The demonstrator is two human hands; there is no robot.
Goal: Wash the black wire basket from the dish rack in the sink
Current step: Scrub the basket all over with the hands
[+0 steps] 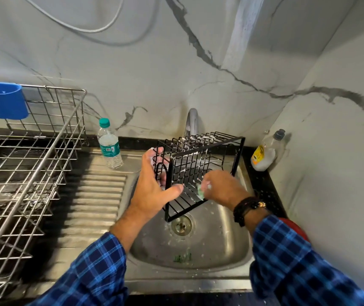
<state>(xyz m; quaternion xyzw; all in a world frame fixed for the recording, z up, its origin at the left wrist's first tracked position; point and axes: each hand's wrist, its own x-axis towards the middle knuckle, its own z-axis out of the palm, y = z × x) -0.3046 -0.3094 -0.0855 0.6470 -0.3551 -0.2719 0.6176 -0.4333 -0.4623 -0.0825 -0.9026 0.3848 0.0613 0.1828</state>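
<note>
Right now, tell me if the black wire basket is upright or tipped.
Tipped. The black wire basket is held slanted over the sink by the left hand, one corner pointing down toward the drain.

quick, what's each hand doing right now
left hand: holding the black wire basket by its side.
right hand: holding a green scrub pad against the basket.

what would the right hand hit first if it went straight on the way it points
The black wire basket: the green scrub pad in the right hand seems to touch its wires.
</note>
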